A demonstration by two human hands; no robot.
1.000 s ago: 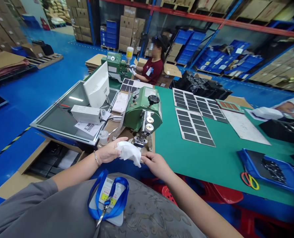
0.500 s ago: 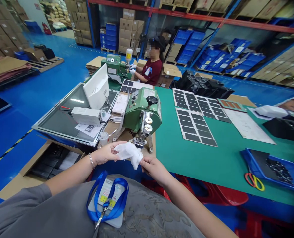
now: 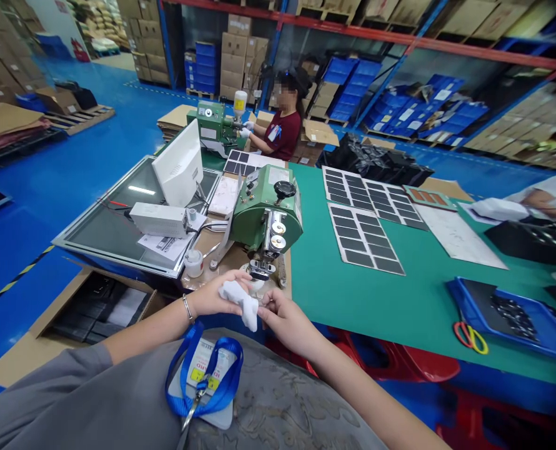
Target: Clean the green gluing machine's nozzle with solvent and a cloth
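Note:
A crumpled white cloth hangs between my two hands, just in front of the green machine. My left hand has its fingers wrapped round the cloth's upper left part. With thumb and fingers pinched together, my right hand holds the cloth's right edge. Above the hands is the machine's metal head. A small white container stands left of the machine.
Sheets with black rectangles lie on the green table. A blue tray and scissors are at the right. A person in dark red sits at another machine. An open box stands lower left.
The cloth is now more bunched up and a little lower. My left hand has moved right and closed further round it; my hands are nearer each other. The view has shifted slightly.

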